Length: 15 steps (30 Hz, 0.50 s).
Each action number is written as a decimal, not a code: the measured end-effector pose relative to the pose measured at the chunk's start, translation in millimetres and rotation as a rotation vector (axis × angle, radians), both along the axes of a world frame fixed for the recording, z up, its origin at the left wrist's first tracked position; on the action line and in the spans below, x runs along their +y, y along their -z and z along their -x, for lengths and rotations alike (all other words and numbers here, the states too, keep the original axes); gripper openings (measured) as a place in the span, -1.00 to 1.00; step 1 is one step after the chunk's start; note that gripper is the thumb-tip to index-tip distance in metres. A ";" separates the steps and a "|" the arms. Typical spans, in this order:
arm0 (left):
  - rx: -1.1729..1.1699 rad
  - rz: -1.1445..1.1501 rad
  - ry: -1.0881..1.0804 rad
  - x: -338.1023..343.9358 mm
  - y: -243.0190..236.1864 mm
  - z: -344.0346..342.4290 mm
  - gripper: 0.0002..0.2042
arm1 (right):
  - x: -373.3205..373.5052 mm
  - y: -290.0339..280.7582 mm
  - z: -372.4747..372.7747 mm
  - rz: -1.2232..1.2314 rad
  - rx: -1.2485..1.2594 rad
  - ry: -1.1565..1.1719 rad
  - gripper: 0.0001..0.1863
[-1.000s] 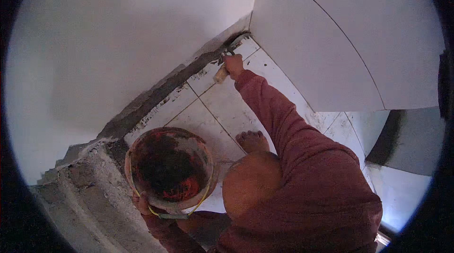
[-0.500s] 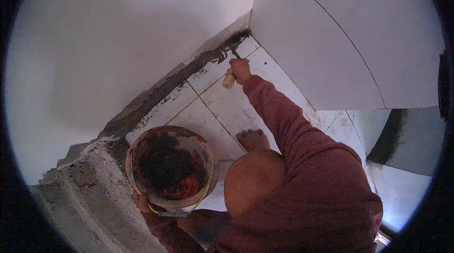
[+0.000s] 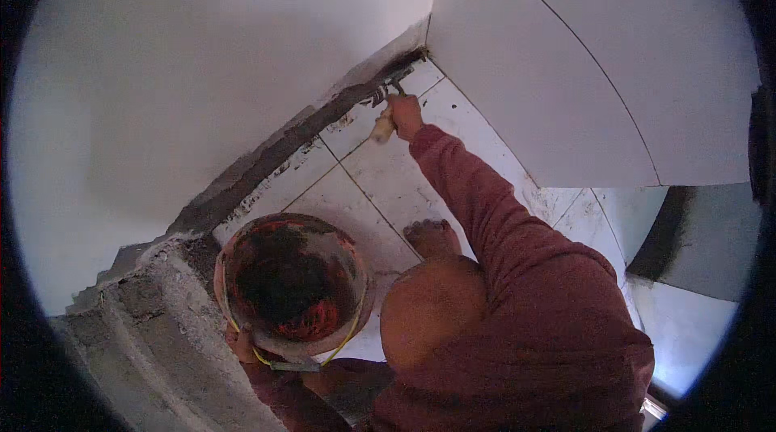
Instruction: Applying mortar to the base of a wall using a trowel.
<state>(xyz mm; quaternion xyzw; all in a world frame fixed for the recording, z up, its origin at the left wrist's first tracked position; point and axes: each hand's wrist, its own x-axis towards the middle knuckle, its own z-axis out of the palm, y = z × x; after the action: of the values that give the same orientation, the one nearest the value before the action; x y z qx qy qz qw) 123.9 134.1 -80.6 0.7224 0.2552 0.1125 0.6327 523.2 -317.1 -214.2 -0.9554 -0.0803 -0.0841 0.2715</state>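
Note:
My right hand (image 3: 406,114) is closed on a trowel's pale wooden handle (image 3: 381,130); its metal blade (image 3: 396,78) is low at the dark mortar strip (image 3: 275,149) along the foot of the left wall, near the corner. My left hand (image 3: 241,341) grips the lower left rim of a stained bucket (image 3: 356,270) with a yellow wire handle; dark mix and reddish patches show inside it. My bare foot (image 3: 428,238) and bent knee (image 3: 428,303) are beside the bucket.
White walls (image 3: 202,60) meet at the far corner, the right one (image 3: 550,84) crossed by a long thin dark line. Dirty white floor tiles (image 3: 372,181) run beneath me. Rough concrete (image 3: 153,343) lies at the lower left. A grey surface with a dark band (image 3: 695,246) is at the right.
My right hand with the trowel moved a little away from the strip to the right, then slightly back leftward and up. My left hand and the bucket have barely moved.

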 end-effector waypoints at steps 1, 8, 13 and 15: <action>-0.018 0.041 0.041 -3.1 2.9 -12.4 -0.76 | -27.4 39.8 -19.0 -0.186 -0.034 -0.064 -0.87; -0.074 0.200 0.065 -20.1 -15.7 -11.4 -0.75 | -9.4 -57.7 -6.2 0.324 0.045 -0.118 -0.71; -0.067 0.251 0.086 21.9 18.3 8.1 -0.73 | -6.2 14.2 34.7 -0.395 -0.090 0.066 -0.89; -0.007 0.192 0.065 88.7 76.1 26.1 -0.71 | -25.6 78.8 21.2 -0.623 0.206 0.010 -0.85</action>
<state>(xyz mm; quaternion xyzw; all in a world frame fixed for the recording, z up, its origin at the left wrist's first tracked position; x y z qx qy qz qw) 97.7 222.8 -156.6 0.6661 0.2391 0.0697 0.7031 502.0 -342.6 -293.0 -0.8303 -0.0180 -0.0091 0.5570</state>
